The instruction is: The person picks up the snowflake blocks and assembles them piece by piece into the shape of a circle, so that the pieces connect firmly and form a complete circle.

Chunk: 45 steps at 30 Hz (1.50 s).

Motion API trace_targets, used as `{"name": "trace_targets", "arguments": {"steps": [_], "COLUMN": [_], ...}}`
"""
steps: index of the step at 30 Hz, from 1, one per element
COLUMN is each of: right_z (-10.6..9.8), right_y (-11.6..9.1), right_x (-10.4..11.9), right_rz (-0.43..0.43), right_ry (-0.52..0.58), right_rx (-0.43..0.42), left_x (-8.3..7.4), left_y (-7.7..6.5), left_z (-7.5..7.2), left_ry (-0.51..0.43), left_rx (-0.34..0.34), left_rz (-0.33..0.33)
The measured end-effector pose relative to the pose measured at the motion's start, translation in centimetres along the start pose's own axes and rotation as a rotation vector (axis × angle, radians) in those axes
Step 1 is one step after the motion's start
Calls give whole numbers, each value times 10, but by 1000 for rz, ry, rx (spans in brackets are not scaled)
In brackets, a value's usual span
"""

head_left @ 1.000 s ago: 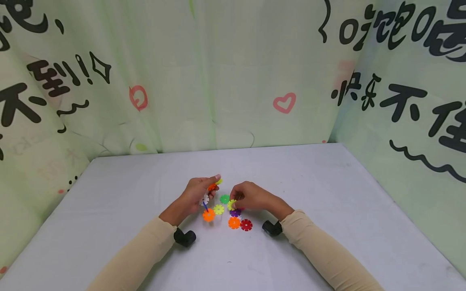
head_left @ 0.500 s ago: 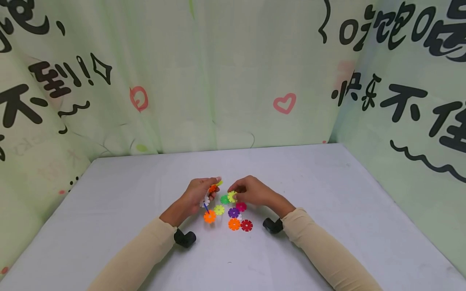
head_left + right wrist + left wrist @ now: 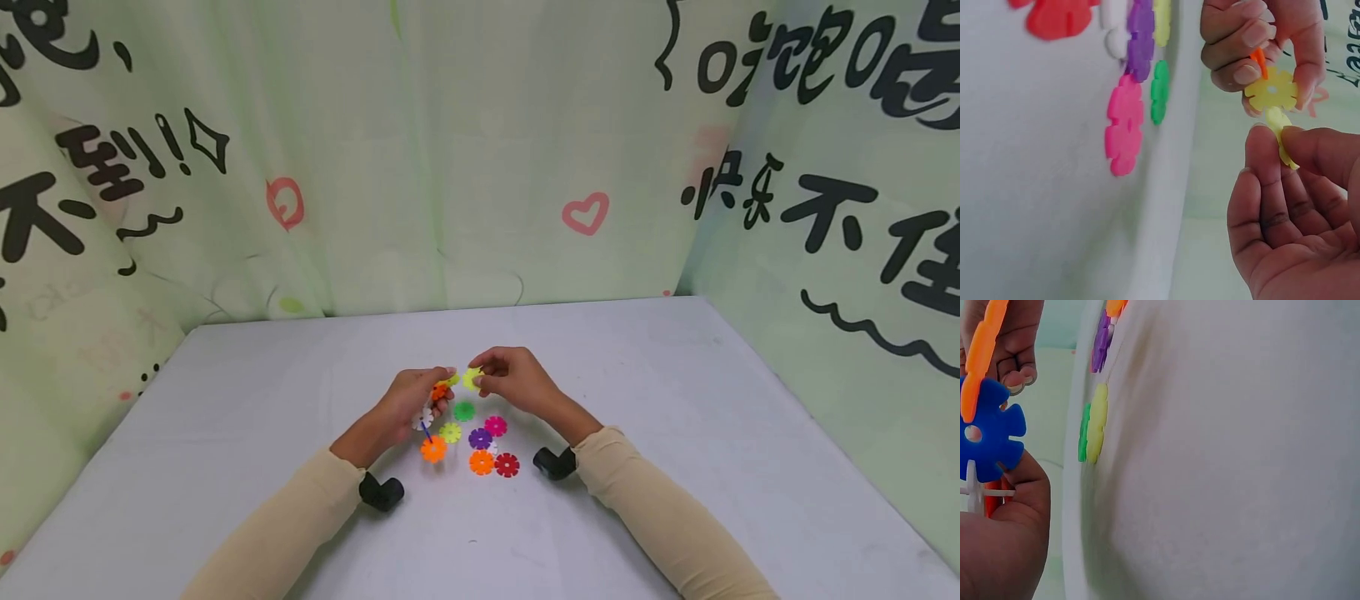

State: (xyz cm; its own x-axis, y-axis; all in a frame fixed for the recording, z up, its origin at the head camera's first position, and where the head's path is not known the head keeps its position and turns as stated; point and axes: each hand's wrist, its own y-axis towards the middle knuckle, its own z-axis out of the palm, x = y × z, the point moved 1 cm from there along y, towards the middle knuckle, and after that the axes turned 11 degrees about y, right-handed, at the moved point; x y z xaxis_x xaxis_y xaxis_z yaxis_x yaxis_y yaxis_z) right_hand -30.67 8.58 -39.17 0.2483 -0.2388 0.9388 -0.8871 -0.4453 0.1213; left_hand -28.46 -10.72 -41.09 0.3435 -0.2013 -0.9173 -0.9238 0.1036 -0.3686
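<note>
Grey matte tabletop point(image 3: 675, 467) fills the lower scene, with pale green printed cloth backdrop point(image 3: 420, 167) behind and on both sides. Beige long sleeves point(image 3: 285, 525) come in from the bottom, each with a black wrist camera mount point(image 3: 381, 490) under it.

Left hand point(image 3: 405, 404) is raised just above the table, fingers curled round a small joined cluster of plastic snowflake discs point(image 3: 435, 392): orange, blue, white and a yellow disc on top. Left wrist view shows the blue notched disc point(image 3: 988, 437) slotted against the orange one point(image 3: 979, 356).

Right hand point(image 3: 510, 379) pinches a single yellow-green plastic snowflake disc point(image 3: 472, 378) between thumb and forefinger, edge-on to the cluster's yellow disc point(image 3: 1270, 89). They look touching in the right wrist view, but whether the slots have engaged I cannot tell.

Loose flat discs lie on the table below the hands: green point(image 3: 464, 411), pink point(image 3: 495, 426), purple point(image 3: 480, 437), yellow-green point(image 3: 450, 432), two orange point(image 3: 432, 449), dark red point(image 3: 507, 464), all near each other.

Step in hand, judged: joining the picked disc to the held cluster. Next move calls for lining the disc's notch with a notch on the yellow one, at right angles, then pressing in while the left hand holds firm.
</note>
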Motion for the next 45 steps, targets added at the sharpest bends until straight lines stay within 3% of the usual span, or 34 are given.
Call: {"name": "trace_targets", "arguments": {"steps": [7, 16, 27, 34, 45], "right_z": [-1, 2, 2, 5, 4], "right_y": [2, 4, 1, 2, 3], "right_x": [0, -1, -2, -2, -3], "right_rz": [38, 74, 71, 68, 91], "right_ry": [83, 100, 41, 112, 184], "right_rx": [-24, -45, 120, 45, 61], "left_x": [1, 3, 5, 3, -2], "left_y": [-1, -3, -4, -4, -2], "left_z": [0, 0, -2, -3, -4], "left_ry": [14, 17, 9, 24, 99], "left_rx": [25, 25, -10, -17, -37], "left_rz": [27, 33, 33, 49, 55]}}
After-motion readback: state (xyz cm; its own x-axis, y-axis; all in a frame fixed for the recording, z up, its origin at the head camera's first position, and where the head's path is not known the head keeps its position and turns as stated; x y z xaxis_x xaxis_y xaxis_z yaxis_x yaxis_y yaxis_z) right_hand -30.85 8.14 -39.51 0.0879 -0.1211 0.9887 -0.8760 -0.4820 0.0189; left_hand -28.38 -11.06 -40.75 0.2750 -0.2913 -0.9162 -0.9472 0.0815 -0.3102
